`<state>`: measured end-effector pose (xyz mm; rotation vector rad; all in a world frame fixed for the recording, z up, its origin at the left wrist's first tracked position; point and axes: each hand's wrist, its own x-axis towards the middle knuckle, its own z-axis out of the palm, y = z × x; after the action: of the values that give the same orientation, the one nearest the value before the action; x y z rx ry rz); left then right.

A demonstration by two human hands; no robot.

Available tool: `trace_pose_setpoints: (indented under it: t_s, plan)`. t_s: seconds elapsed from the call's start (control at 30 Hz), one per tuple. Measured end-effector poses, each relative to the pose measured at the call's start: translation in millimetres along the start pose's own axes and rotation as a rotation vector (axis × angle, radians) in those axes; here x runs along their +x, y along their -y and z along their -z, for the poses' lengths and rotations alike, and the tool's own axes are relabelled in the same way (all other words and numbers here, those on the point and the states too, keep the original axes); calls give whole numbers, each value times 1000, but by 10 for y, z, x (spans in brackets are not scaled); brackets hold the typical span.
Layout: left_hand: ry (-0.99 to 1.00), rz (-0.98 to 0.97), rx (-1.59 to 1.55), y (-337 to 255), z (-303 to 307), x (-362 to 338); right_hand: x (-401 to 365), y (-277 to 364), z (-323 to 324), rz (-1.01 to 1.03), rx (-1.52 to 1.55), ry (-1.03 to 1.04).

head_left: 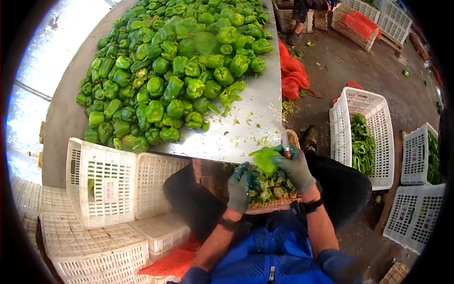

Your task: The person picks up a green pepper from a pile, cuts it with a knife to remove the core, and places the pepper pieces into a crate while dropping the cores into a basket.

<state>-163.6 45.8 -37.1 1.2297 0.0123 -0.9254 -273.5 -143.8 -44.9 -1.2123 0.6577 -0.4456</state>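
Note:
My right hand (295, 169), in a grey glove with green fingers, is closed around a knife (286, 149) with a brown handle, its blade pointing up and away. Against the same hand's fingers rests a bright green bell pepper (265, 160). My left hand (240, 188), gloved alike, is to the left of the pepper, fingers bent and apart; nothing shows in it. Below both hands, between my knees, a basket (267, 207) holds pepper cores and trimmings (270, 188). Beyond lies a large heap of green bell peppers (170, 71) on a metal table (246, 113).
At right, a white crate (385, 142) contains cut peppers (362, 146), with more crates (411, 213) farther out. White crates (106, 189) are stacked at left. Red mesh (293, 71) lies beside the table. Another person's leg (299, 16) shows at the top.

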Motion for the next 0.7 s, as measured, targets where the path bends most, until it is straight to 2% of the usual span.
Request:
trace_pose_setpoints:
  t_s: [0.03,0.07,0.1,0.17,0.2,0.23,0.3,0.33,0.37,0.43,0.5,0.57,0.63,0.67,0.7]
  plan:
    - [-79,-98,-42,-19,-16,27,70,22,-73,90,-412,-98]
    - [-182,-122,122,-52,-23,45,39,55,-87,58,-586,-132]
    - [-174,-124,124,-93,-5,129,56,121,-98,61,-585,-139]
    - [-214,-206,364,-136,115,209,15,176,-118,158,-193,-12]
    - [-222,-347,573,-145,188,351,-36,404,-160,66,-216,-26]
    - [-221,-346,574,-250,192,447,-14,391,-136,65,-216,-28]
    - [-258,-670,1168,-534,153,725,42,346,-60,200,-461,-96]
    - [-266,-788,1362,-701,64,842,74,286,49,268,-586,-140]
    - [-269,-683,1407,-856,16,1018,63,272,166,214,-517,-136]
    - [-339,-900,1637,-983,41,1439,8,408,436,313,-478,-198]
    - [-264,-893,1679,-1260,-146,1802,-126,822,673,208,-374,-307]
    - [-193,-881,1723,-1411,-313,2136,-192,813,1139,265,-426,-441]
    - [-158,-784,1843,-1420,-474,2449,-296,1014,1444,196,-324,-600]
    - [-151,-646,1880,-1446,-578,2542,-354,944,1776,157,-501,-653]
    - [-151,-646,1876,-1412,-623,2651,-434,859,2154,116,-679,-702]
